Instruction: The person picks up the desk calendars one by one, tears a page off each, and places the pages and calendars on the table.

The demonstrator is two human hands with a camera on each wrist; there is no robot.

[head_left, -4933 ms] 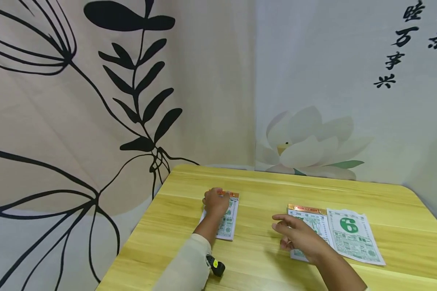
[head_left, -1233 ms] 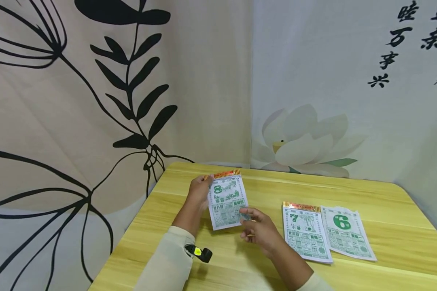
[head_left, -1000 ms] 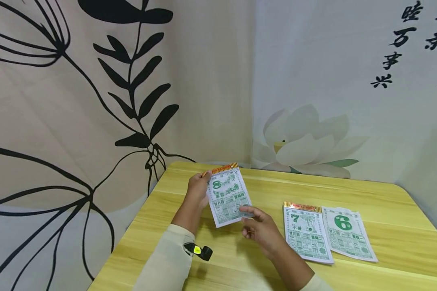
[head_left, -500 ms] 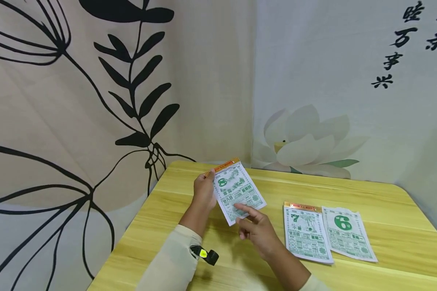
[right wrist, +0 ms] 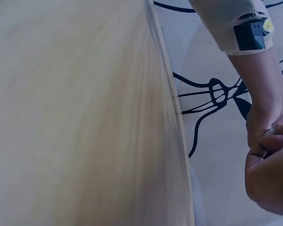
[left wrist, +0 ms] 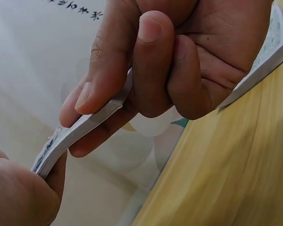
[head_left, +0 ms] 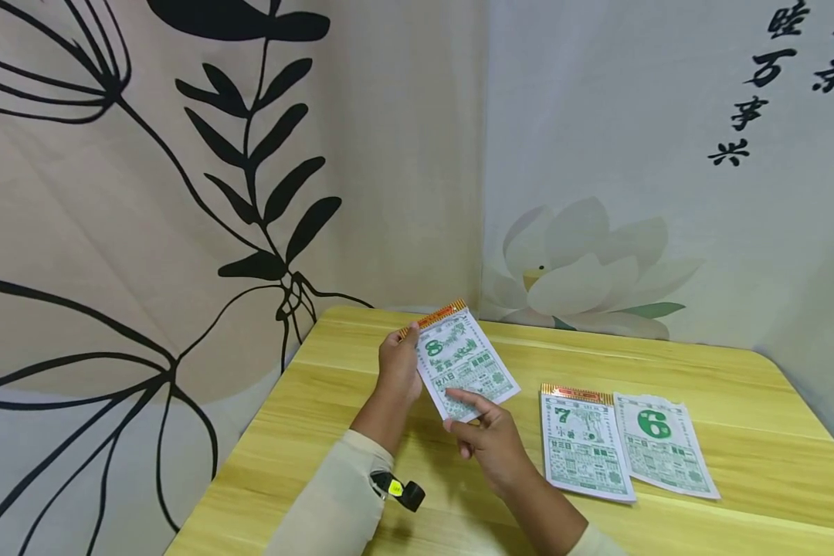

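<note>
A tear-off calendar point(head_left: 467, 361) with a green 8 and a red-and-gold top band is held above the table, tilted. My left hand point(head_left: 399, 369) grips its upper left edge, thumb on the front. At its lower left edge my right hand point(head_left: 495, 442) pinches the pages, index finger lying on the printed front. The left wrist view shows the calendar's page edge point(left wrist: 92, 120) between the right hand's fingers, the other fingers curled. In the right wrist view the two hands meet at the right border, and the calendar is mostly hidden.
A second tear-off calendar point(head_left: 585, 448) with a 7 lies on the wooden table point(head_left: 299, 471), to the right. Next to it lies a sheet point(head_left: 670, 448) marked 6, its top edge torn. Printed cloth point(head_left: 403, 154) hangs behind the table.
About five seconds ago the calendar lay on the table under my left hand; now it is lifted. During the last second it turned counterclockwise and shifted right, and the right index finger moved further onto it.
</note>
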